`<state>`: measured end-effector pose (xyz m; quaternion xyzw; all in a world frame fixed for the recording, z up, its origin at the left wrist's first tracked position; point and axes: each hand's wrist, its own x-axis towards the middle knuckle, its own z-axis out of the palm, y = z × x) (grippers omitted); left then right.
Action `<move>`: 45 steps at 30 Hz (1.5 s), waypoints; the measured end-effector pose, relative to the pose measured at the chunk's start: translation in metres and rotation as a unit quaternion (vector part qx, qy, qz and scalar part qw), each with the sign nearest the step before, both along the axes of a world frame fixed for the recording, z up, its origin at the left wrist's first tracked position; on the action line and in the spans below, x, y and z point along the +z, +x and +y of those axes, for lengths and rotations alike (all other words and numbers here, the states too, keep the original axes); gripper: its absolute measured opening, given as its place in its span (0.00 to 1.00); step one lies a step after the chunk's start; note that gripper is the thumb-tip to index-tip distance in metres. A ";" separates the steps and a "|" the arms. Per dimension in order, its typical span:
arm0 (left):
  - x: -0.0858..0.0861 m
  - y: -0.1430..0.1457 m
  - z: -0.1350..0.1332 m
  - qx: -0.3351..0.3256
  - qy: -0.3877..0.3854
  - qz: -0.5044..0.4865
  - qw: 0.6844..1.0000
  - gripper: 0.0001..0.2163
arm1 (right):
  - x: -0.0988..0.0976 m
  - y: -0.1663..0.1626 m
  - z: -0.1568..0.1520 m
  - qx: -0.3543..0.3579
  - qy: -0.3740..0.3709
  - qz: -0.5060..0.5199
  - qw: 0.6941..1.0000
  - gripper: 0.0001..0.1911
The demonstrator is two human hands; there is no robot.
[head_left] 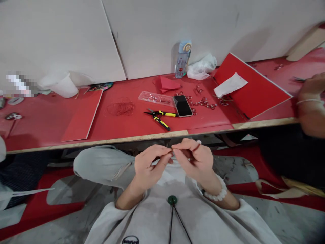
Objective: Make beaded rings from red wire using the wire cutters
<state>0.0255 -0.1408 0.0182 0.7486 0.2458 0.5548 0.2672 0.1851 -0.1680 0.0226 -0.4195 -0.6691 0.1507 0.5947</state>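
Pinching thumb to forefinger, your left hand (151, 166) and right hand (196, 159) meet at the fingertips in front of your body, just short of the near edge of the red table (122, 126). Between them sits a tiny piece (172, 151), mostly covered by your fingers and too small to identify. Judging by its size, it should be very light and easy to drop, so a gentle hold at its two ends with the finger pads seems best; whether it is stiff, soft or fragile, you cannot tell. On the table lie pliers (161, 122) with spread handles, one just beside a phone (183, 105), a tangle of thin wire or thread (124, 108) and scattered small trinkets (203, 102).
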 end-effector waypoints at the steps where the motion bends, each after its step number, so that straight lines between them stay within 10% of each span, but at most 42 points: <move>1: -0.002 0.000 0.001 -0.009 -0.013 -0.003 1.000 0.04 | 0.002 0.000 0.000 0.010 -0.040 0.028 0.999 0.07; 9: -0.011 0.003 0.001 -0.005 0.022 0.000 1.000 0.04 | 0.002 0.015 0.010 0.212 -0.379 0.251 0.865 0.15; 18: -0.010 0.005 -0.004 0.028 -0.088 -0.079 0.993 0.05 | -0.010 0.035 0.018 0.440 -0.391 0.243 0.771 0.23; 29: -0.007 0.005 -0.006 -0.161 -0.336 -0.197 0.907 0.10 | -0.003 0.007 0.031 0.281 -0.179 0.391 0.858 0.17; 45: -0.007 0.012 -0.008 -0.207 -0.342 -0.243 0.884 0.07 | -0.011 -0.040 0.046 0.043 -0.027 0.397 0.917 0.19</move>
